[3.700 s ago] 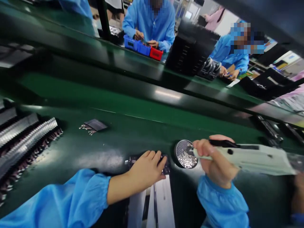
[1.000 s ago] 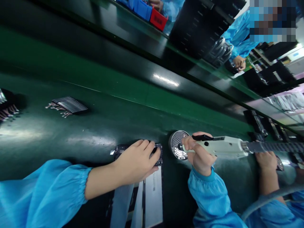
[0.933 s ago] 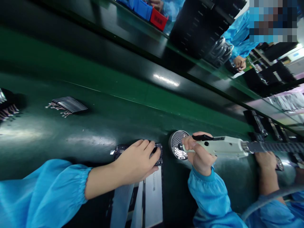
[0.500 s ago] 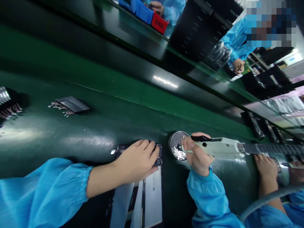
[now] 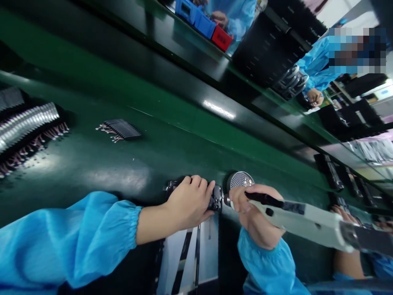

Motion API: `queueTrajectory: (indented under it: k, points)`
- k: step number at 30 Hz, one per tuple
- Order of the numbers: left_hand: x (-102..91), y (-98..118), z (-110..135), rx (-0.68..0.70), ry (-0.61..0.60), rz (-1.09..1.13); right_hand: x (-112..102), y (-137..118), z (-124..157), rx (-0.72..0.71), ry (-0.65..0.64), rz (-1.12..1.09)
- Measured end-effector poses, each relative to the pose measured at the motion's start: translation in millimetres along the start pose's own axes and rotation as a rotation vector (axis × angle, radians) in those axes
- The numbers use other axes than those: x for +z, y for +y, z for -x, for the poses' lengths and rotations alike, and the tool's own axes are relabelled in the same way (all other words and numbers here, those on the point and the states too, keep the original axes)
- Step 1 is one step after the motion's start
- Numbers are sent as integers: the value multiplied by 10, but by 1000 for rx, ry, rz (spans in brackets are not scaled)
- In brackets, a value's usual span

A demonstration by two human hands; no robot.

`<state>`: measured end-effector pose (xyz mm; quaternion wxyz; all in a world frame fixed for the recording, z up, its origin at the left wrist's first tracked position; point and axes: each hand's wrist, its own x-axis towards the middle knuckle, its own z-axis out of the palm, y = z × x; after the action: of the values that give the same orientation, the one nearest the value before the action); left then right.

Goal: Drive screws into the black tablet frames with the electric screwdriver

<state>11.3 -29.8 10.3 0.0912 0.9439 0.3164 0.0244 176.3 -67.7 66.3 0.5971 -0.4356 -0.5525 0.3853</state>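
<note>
Hiding the device (image 5: 216,197): left hand (image 5: 189,206) fingers flat; right hand (image 5: 257,216) gripping screwdriver (image 5: 302,221).

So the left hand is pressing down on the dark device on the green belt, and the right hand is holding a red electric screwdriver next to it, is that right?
Not quite: the head view shows the electric screwdriver in the right hand is off-white with a black lever, not red. The left hand does press on the dark device on the green belt.

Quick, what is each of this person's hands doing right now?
Left hand: fingers spread, pressing down on the dark device; not gripping it.
Right hand: closed around the pale electric screwdriver.
</note>
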Motion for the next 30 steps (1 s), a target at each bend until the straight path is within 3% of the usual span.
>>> queueTrajectory:
  k: [4,15,30]
  points:
    - [-17,-2,-23,-4,-17,25,21,93,21,17,-66,-5]
    - [-93,0,-53,0,-125,55,79,94,7,-3,-86,22]
    - [-88,25,-57,-24,-128,77,105,126,45,37,-87,-12]
